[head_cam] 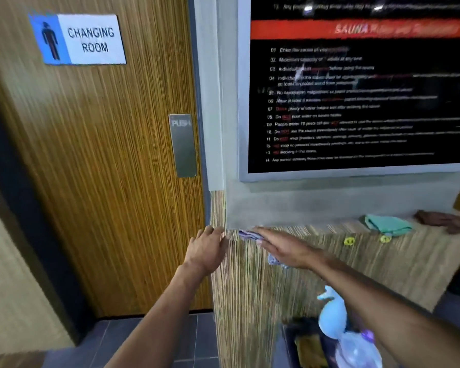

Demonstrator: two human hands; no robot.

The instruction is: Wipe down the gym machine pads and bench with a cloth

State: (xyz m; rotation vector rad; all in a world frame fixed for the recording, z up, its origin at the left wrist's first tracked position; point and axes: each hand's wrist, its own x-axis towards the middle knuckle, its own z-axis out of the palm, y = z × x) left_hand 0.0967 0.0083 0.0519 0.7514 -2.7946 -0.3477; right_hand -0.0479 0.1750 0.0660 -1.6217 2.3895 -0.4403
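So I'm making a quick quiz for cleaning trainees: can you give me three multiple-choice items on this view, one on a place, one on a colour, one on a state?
1. Where does the teal cloth lie?
A. on the ledge under the sauna rules board
B. on the floor
C. hung on the door

2. What colour is the spray bottle low on the right?
A. red
B. light blue
C. black

3. How is the right hand?
A. curled in a fist
B. gripping the bottle
C. fingers straight, pressing a purple cloth on the ledge

Key: 1 A, it rests on the ledge below the board; 2 B, its body and trigger look pale blue; 3 C, the cloth shows beneath flat fingers.
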